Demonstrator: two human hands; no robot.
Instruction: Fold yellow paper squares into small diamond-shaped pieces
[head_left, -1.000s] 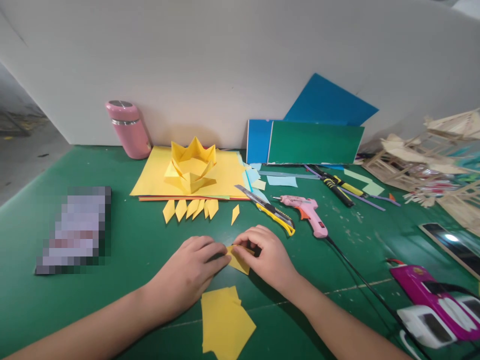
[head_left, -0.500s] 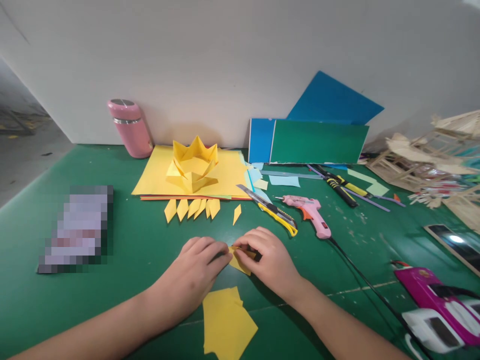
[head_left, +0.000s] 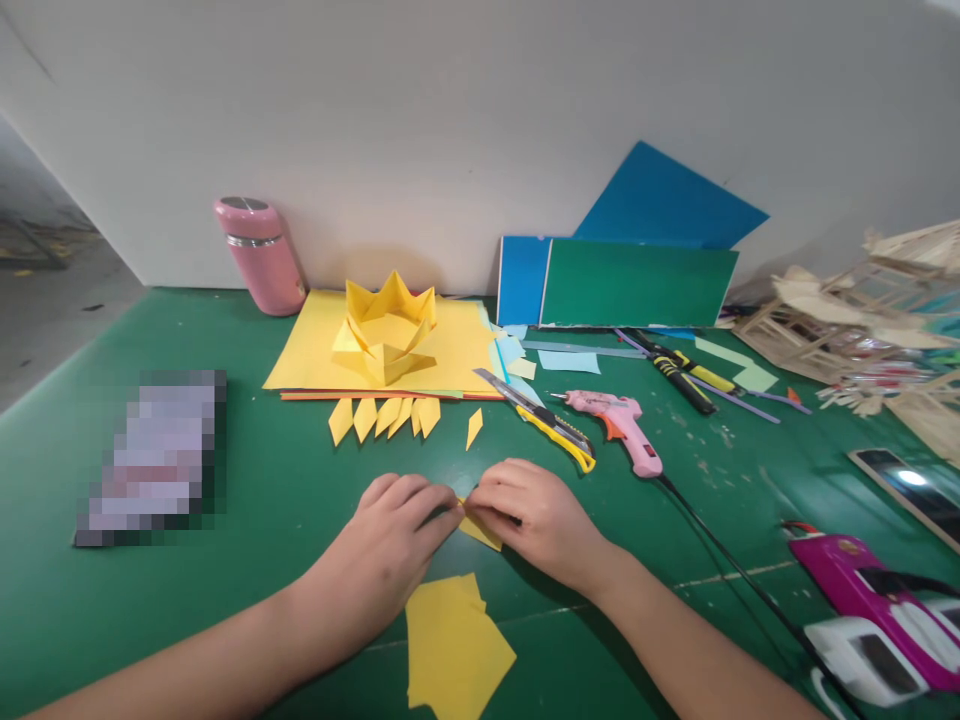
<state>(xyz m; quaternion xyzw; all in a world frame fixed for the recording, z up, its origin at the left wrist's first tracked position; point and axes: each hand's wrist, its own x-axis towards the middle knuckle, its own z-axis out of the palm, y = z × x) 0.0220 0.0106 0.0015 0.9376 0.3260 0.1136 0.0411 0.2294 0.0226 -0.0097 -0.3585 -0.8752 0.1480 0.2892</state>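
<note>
Between my two hands is a small piece of yellow paper (head_left: 481, 532), partly folded and mostly covered by my fingers. My left hand (head_left: 405, 525) pinches its left corner. From the other side, my right hand (head_left: 536, 510) presses thumb and fingers together on the upper edge. A loose stack of yellow paper squares (head_left: 454, 645) lies just below, close to my left wrist. Beyond the hands, several folded yellow diamond pieces (head_left: 365, 420) sit in a row, with a single yellow diamond (head_left: 474, 429) apart to their right.
A folded yellow paper crown shape (head_left: 386, 360) stands on yellow sheets (head_left: 300, 365). Right of it lie a utility knife (head_left: 551, 428), a pink glue gun (head_left: 619, 425) with its black cord, and pliers (head_left: 679, 380). A pink flask (head_left: 262, 260) stands by the wall. A phone (head_left: 904, 490) lies far right.
My right fingers have shifted slightly left and closed down on the yellow paper, covering its right flap. My left hand stays nearly where it was.
</note>
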